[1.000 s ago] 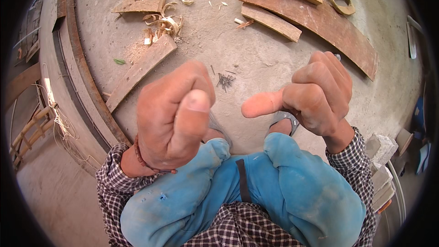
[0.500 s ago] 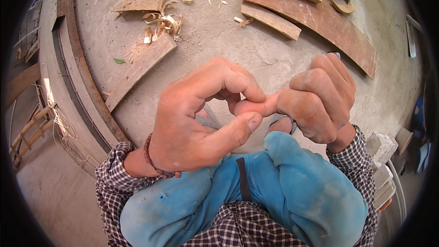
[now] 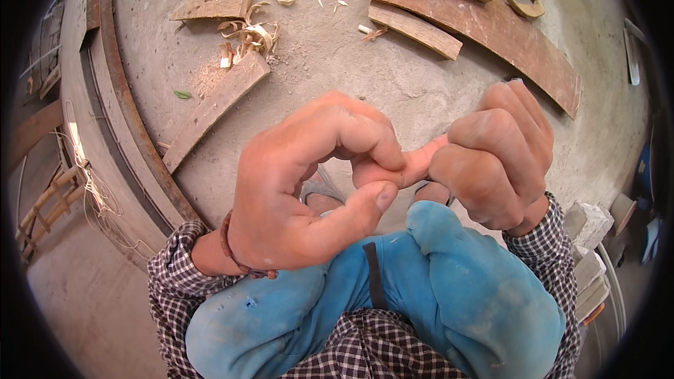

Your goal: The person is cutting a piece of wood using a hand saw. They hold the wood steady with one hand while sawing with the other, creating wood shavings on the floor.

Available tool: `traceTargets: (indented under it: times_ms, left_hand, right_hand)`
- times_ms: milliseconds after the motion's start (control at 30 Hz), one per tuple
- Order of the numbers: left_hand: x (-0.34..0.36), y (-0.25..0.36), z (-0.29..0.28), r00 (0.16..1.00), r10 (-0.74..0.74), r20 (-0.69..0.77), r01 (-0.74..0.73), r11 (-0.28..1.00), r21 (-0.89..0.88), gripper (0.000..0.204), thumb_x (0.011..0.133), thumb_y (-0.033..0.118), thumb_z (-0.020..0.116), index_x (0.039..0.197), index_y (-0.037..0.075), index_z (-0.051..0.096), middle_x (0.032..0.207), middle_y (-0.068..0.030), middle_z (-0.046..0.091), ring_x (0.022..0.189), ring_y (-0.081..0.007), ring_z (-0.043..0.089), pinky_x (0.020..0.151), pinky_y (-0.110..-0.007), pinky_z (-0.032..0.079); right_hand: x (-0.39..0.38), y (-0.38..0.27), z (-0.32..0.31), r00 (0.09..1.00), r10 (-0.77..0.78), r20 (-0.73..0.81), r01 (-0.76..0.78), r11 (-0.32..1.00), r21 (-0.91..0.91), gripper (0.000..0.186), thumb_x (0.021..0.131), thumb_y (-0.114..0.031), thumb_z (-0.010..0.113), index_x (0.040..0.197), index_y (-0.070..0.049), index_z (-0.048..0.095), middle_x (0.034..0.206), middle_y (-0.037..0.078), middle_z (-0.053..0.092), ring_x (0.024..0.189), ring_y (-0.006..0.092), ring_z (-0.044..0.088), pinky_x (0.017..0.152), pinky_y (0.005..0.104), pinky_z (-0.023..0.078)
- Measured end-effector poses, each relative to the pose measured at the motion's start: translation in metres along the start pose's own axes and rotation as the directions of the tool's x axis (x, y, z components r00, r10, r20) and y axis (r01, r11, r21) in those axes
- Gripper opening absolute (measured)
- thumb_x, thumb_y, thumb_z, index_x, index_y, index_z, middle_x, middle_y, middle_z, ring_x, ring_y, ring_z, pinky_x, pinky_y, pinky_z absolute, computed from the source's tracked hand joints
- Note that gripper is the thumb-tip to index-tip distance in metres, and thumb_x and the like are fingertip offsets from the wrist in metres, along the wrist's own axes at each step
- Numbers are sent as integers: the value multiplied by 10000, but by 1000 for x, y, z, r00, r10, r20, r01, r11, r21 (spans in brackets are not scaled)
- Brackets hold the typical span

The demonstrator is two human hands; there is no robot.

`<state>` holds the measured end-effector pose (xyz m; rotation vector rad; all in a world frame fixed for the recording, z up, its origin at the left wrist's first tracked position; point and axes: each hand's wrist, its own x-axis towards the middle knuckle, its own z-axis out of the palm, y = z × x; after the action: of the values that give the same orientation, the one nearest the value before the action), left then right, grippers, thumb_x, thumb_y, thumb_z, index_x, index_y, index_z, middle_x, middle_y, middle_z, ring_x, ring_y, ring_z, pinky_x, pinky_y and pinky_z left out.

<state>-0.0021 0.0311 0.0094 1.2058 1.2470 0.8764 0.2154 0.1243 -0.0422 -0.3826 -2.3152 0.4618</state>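
Left hand, half-curled, pinches the thumb of the fisted right hand, contents unclear; pale curly wood shavings lie beyond them.

Curled wood shavings litter the floor at 11 o'clock; a green leaf lies at 10, tangled string at 9, rough pale blocks at 4.

Was lit brightly, softly; shadowed along board; bowed and blackened toward rim; looked sharp on left hand.
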Motion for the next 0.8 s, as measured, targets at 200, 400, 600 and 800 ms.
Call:
traceTargets:
  times_ms: [200,400,600,800]
  left_hand:
    - [4,3,4,961,277,25,-264,880,395,177,897,50,799,1069,65,761,1054,-148,678,882,-185,675,705,-307,571]
    - [-3,-1,10,926,376,36,-344,800,493,231,880,81,827,1102,120,776,1061,-131,682,871,-185,686,699,-311,601]
    - [3,-1,2,929,362,77,-347,777,525,256,935,245,794,1113,67,751,1036,-131,697,866,-205,691,699,-311,586]
    - [3,-4,1,926,371,66,-347,771,534,315,964,283,767,1149,32,722,1013,-131,705,862,-218,689,699,-318,575]
  right_hand:
    - [3,2,1,997,60,-39,-58,997,45,355,837,-403,768,938,-108,598,776,34,526,576,169,446,482,329,310]
    - [4,1,-8,998,62,21,-63,996,67,354,747,-339,799,928,-101,609,785,40,524,594,185,458,486,335,311]
    - [7,-2,-5,996,86,-21,-85,994,74,363,794,-374,791,938,-97,606,768,38,513,579,181,446,479,333,303]
    - [7,2,-4,998,59,-29,-57,995,82,386,818,-408,783,933,-90,597,753,35,504,567,175,430,476,323,292]
